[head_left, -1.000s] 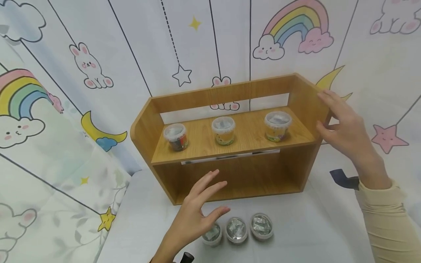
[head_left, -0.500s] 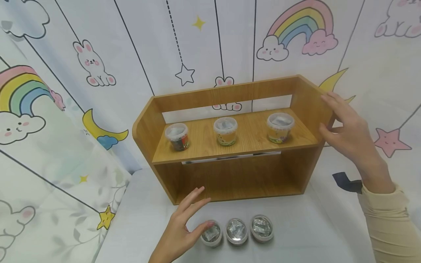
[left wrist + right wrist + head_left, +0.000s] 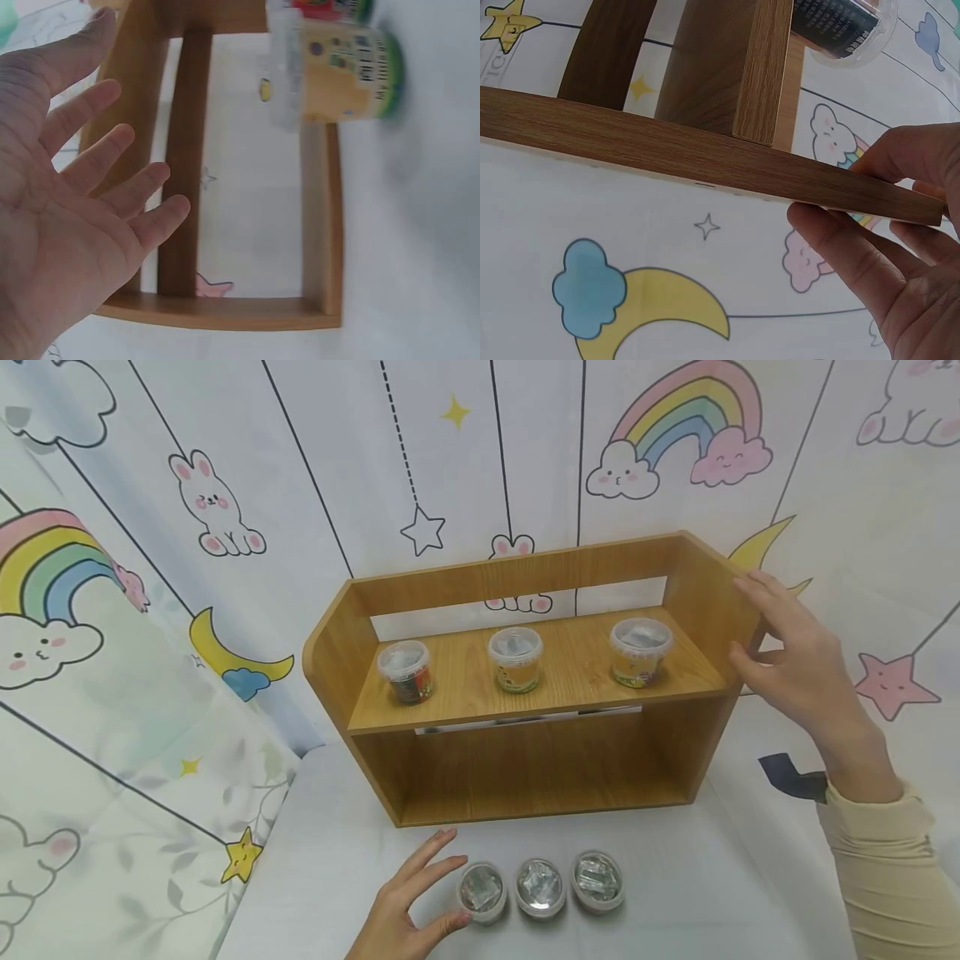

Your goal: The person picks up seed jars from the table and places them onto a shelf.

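A wooden two-tier shelf [image 3: 517, 718] stands on the table, with my right hand [image 3: 798, 664] pinching its right side panel [image 3: 705, 161] between thumb and fingers. Three small lidded tubs sit in a row on the table before it: a left tub [image 3: 482, 893], a middle tub [image 3: 539, 888] and a right tub [image 3: 597, 882]. My left hand [image 3: 403, 906] is just left of the left tub, fingers spread and thumb near its rim, holding nothing. In the left wrist view a tub [image 3: 345, 71] with a yellow-orange label shows beyond the fingers.
On the upper tier stand three more tubs: one with a dark and red label [image 3: 406, 672], a yellow one [image 3: 516, 660] and another yellow one [image 3: 640, 652]. A patterned curtain [image 3: 480, 460] hangs behind the shelf. White cloth [image 3: 720, 893] covers the table.
My left hand has moved down and left, from over the left tub to beside it. The right hand keeps its hold on the side panel. The head view has shifted slightly.
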### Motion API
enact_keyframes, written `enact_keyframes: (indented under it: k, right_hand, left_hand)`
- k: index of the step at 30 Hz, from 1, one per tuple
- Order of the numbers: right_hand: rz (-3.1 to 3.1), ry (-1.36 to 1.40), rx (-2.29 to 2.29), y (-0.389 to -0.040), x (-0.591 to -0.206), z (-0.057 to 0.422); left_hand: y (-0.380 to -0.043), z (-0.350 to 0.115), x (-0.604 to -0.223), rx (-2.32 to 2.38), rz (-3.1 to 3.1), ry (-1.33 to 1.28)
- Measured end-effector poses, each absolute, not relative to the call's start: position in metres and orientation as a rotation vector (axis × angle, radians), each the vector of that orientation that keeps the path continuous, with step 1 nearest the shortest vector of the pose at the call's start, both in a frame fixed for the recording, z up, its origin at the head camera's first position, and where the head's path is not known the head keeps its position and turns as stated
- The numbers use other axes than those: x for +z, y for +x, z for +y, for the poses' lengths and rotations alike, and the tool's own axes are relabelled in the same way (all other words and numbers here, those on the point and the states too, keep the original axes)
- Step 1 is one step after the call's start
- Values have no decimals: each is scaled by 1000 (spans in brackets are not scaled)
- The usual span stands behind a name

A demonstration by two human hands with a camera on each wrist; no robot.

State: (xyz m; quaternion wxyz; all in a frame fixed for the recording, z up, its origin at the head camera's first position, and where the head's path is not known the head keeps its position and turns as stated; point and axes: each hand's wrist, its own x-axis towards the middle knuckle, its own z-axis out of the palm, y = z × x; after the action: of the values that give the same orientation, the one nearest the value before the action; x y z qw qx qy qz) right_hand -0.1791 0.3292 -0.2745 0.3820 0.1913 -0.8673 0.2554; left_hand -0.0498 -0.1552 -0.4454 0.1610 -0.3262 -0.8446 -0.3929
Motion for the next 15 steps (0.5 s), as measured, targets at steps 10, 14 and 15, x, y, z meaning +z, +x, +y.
enact_keyframes:
  k: [10, 14, 15]
  right_hand:
    - [-2211, 483, 651, -180, -275, 329]
    - [-2210, 484, 655, -180, -275, 329]
    - [-2210, 484, 655, -180, -275, 328]
  left_hand:
    - [-46, -162, -483, -1221, -2505, -793]
    - [-47, -161, -495, -1300, -2514, -752]
    - [-47, -160, -497, -1321, -2516, -745]
